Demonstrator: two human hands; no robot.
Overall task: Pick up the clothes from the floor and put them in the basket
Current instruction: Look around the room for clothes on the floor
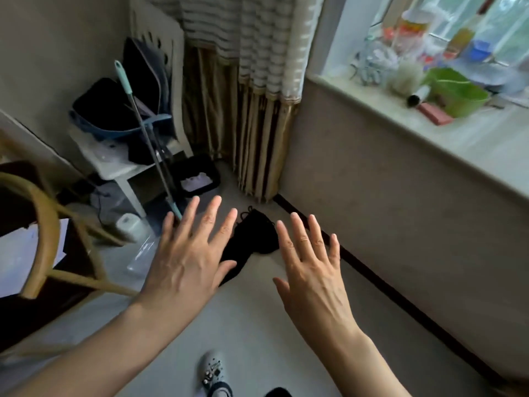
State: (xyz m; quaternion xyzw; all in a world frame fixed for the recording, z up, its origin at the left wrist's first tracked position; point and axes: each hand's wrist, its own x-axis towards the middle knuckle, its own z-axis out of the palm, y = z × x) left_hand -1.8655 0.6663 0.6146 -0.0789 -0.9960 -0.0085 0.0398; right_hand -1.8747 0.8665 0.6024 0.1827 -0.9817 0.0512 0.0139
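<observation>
A black garment (253, 237) lies crumpled on the pale floor near the wall's dark skirting, partly hidden behind my hands. My left hand (191, 253) is stretched out flat above its left side, fingers spread and straight, holding nothing. My right hand (310, 263) hovers just right of the garment, also flat with spread fingers. A blue basket (94, 128) holding dark clothes stands on a white chair at the left.
A teal-handled mop (143, 130) leans across the white chair (114, 164). A black bin (200, 179) sits by the gold curtain (246, 130). A wooden chair (43, 224) is at the left. The windowsill (429, 133) on the right carries clutter. My shoe (213, 373) is at the bottom.
</observation>
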